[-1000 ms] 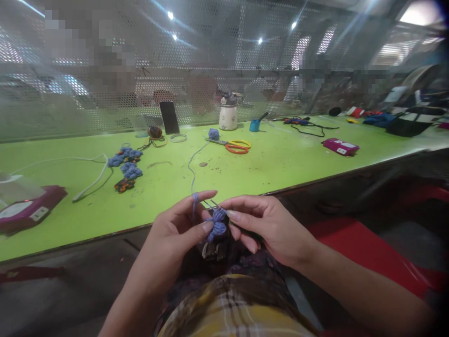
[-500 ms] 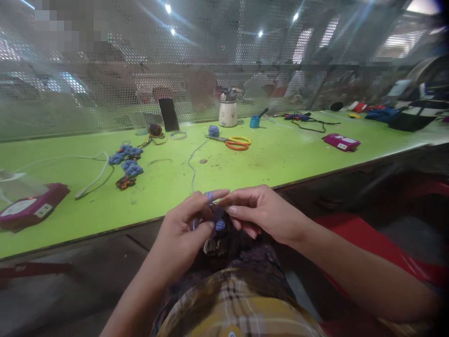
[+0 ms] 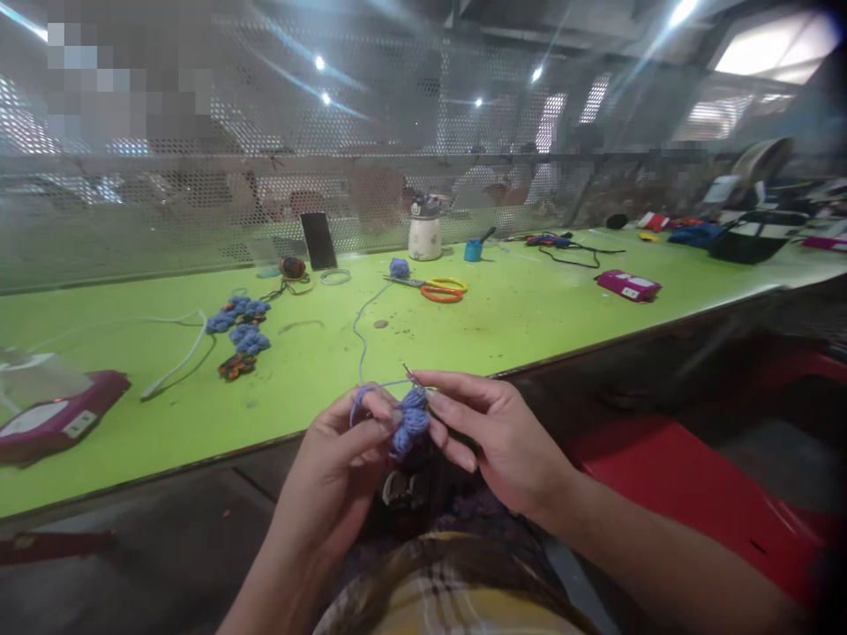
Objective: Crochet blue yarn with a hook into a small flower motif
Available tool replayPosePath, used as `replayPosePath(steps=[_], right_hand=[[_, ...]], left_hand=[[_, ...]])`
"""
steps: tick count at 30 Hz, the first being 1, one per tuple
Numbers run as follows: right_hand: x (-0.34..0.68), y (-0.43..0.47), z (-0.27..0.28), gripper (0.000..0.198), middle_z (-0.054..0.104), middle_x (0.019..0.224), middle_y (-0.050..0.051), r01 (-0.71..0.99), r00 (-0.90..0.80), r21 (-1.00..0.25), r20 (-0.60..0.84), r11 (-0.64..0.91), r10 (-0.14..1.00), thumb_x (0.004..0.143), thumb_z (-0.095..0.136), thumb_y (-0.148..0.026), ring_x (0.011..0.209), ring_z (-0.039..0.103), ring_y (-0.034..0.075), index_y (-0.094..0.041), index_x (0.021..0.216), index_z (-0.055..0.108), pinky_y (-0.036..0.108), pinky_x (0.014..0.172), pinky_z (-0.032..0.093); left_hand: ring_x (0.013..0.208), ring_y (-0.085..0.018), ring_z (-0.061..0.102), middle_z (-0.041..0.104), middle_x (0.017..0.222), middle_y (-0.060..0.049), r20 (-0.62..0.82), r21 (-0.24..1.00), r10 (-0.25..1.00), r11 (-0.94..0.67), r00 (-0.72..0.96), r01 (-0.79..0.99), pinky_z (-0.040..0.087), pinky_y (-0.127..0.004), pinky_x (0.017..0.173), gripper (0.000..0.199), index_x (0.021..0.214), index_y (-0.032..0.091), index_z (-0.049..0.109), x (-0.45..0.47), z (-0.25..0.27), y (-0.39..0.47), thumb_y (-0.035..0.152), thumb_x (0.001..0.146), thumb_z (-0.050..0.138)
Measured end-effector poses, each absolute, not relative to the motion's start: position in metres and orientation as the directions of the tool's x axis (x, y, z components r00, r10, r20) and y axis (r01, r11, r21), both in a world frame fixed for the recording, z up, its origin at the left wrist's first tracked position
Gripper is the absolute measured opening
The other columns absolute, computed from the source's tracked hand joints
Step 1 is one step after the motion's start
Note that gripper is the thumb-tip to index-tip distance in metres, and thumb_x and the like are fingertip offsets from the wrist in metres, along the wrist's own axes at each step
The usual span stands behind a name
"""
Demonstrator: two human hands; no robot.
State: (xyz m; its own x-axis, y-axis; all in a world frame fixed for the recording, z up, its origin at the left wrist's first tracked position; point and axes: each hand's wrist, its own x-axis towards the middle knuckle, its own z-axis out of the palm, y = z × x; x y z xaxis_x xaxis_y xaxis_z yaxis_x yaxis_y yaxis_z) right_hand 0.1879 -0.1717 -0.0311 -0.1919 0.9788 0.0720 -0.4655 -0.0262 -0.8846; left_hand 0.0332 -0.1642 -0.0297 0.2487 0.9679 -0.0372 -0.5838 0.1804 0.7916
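Note:
My left hand [image 3: 348, 454] pinches a small blue crocheted flower [image 3: 411, 422] between thumb and fingers, just off the table's near edge. Blue yarn loops round a finger of that hand and runs up to a small yarn ball [image 3: 399, 268] on the table. My right hand [image 3: 493, 432] is closed on a thin crochet hook [image 3: 408, 370], whose tip shows above the flower. Most of the hook is hidden by the fingers. Finished-looking blue and orange crochet flowers [image 3: 248, 339] lie to the left on the green table [image 3: 318, 362].
Scissors [image 3: 442, 291] with orange and yellow handles lie beside the yarn ball. Behind are a phone [image 3: 318, 241], a white bottle [image 3: 424, 236] and a blue pot [image 3: 473, 250]. Purple boxes [image 3: 628, 286] sit right and left. A red stool [image 3: 681, 503] stands at lower right.
My left fingers have turned and lowered, so the blue flower now shows more fully. The hook tip has come into view above it. The camera view has tilted up slightly.

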Motion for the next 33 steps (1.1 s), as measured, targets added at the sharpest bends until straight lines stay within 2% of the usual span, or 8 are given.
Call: replayPosePath(steps=[3, 5, 7, 9, 14, 19, 27, 33], right_hand=[[0.192, -0.171, -0.028, 0.024, 0.060, 0.056, -0.003, -0.418, -0.185, -0.908, 0.108, 0.021, 0.977, 0.081, 0.071, -0.024, 0.038, 0.042, 0.002, -0.018, 0.104, 0.076, 0.016, 0.038, 0.027], [0.196, -0.170, -0.026, 0.024, 0.059, 0.056, -0.003, -0.368, -0.202, -0.929, 0.124, 0.042, 0.971, 0.082, 0.071, -0.023, 0.038, 0.042, 0.003, -0.017, 0.105, 0.076, 0.017, 0.039, 0.028], [0.200, -0.170, -0.023, 0.025, 0.059, 0.056, -0.003, -0.313, -0.222, -0.948, 0.123, 0.049, 0.967, 0.083, 0.070, -0.023, 0.038, 0.041, 0.003, -0.016, 0.106, 0.076, 0.017, 0.038, 0.028], [0.204, -0.170, -0.021, 0.026, 0.059, 0.056, -0.003, -0.268, -0.246, -0.962, 0.116, 0.047, 0.962, 0.084, 0.068, -0.022, 0.038, 0.042, 0.003, -0.015, 0.108, 0.075, 0.017, 0.038, 0.029], [0.214, -0.167, -0.012, 0.026, 0.059, 0.058, -0.003, -0.146, -0.319, -0.988, 0.094, 0.049, 0.943, 0.086, 0.064, -0.020, 0.038, 0.044, 0.002, -0.012, 0.109, 0.074, 0.016, 0.038, 0.031], [0.223, -0.166, -0.002, 0.027, 0.057, 0.057, -0.003, -0.001, -0.364, -0.998, 0.062, 0.066, 0.929, 0.086, 0.064, -0.020, 0.038, 0.045, 0.003, -0.011, 0.110, 0.074, 0.016, 0.038, 0.033], [0.230, -0.163, -0.003, 0.028, 0.059, 0.058, -0.002, 0.018, -0.383, -0.999, 0.033, 0.043, 0.923, 0.086, 0.065, -0.020, 0.039, 0.046, 0.003, -0.012, 0.111, 0.074, 0.015, 0.037, 0.034], [0.230, -0.164, -0.004, 0.027, 0.057, 0.060, -0.002, 0.085, -0.386, -0.990, 0.075, 0.117, 0.920, 0.087, 0.064, -0.021, 0.040, 0.045, 0.003, -0.013, 0.111, 0.075, 0.016, 0.039, 0.034]], left_hand=[[0.063, -0.009, 0.062, 0.063, 0.070, 0.001, -0.083, 0.764, 0.958, 0.239, 0.276, -0.599, 0.051, -0.019, 0.062, 0.014, 0.073, 0.015, 0.069, 0.034, -0.025, -0.164, 0.006, 0.068, 0.077], [0.064, -0.010, 0.064, 0.065, 0.073, 0.001, -0.089, 0.780, 0.963, 0.226, 0.253, -0.584, 0.053, -0.021, 0.065, 0.034, 0.098, 0.016, 0.071, 0.034, -0.022, -0.164, 0.004, 0.067, 0.079], [0.063, -0.010, 0.063, 0.064, 0.074, 0.002, -0.083, 0.805, 0.970, 0.200, 0.227, -0.559, 0.053, -0.021, 0.064, 0.060, 0.122, 0.016, 0.063, 0.033, -0.020, -0.165, 0.002, 0.065, 0.080], [0.062, -0.009, 0.062, 0.064, 0.074, 0.003, -0.078, 0.827, 0.973, 0.186, 0.219, -0.531, 0.053, -0.020, 0.063, 0.072, 0.131, 0.014, 0.056, 0.032, -0.019, -0.165, 0.003, 0.065, 0.080], [0.065, -0.011, 0.062, 0.066, 0.076, 0.001, -0.055, 0.881, 0.975, 0.149, 0.216, -0.449, 0.051, -0.021, 0.062, 0.077, 0.135, 0.014, 0.051, 0.030, -0.020, -0.162, 0.006, 0.065, 0.081], [0.057, -0.009, 0.057, 0.065, 0.072, 0.002, -0.023, 0.932, 0.979, 0.093, 0.200, -0.350, 0.045, -0.019, 0.054, 0.078, 0.136, 0.013, 0.050, 0.026, -0.019, -0.160, 0.012, 0.065, 0.083], [0.060, -0.010, 0.058, 0.065, 0.073, 0.000, -0.068, 0.923, 0.964, 0.159, 0.256, -0.352, 0.046, -0.021, 0.059, 0.077, 0.137, 0.012, 0.049, 0.026, -0.015, -0.163, 0.013, 0.067, 0.082], [0.058, -0.008, 0.055, 0.066, 0.071, 0.001, -0.030, 0.934, 0.973, 0.109, 0.229, -0.340, 0.043, -0.017, 0.056, 0.074, 0.136, 0.012, 0.051, 0.024, -0.016, -0.162, 0.012, 0.068, 0.081]])
